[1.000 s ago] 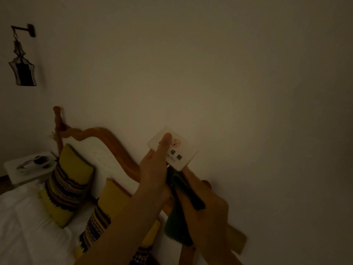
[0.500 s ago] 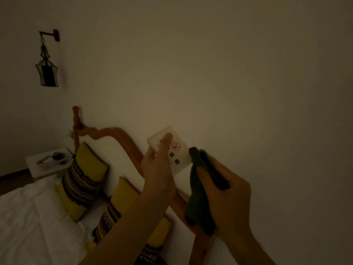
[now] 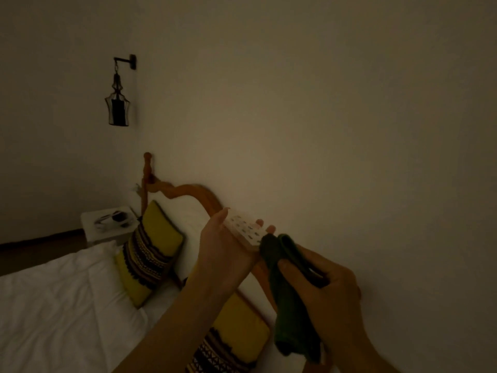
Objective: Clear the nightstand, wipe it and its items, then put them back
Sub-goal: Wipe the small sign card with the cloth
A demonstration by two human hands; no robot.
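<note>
— At six o'clock in the head view, what's the risk?
— The left hand (image 3: 223,254) pinches the small white sign (image 3: 246,232) by its edges only; the right hand (image 3: 322,297) clenches the dark green cloth (image 3: 285,292) against its four-o'clock corner. A hard push could knock it onto the bed (image 3: 53,305).
— Changed?
— Earlier its printed face showed; now it's tipped flat, dotted side up.
</note>
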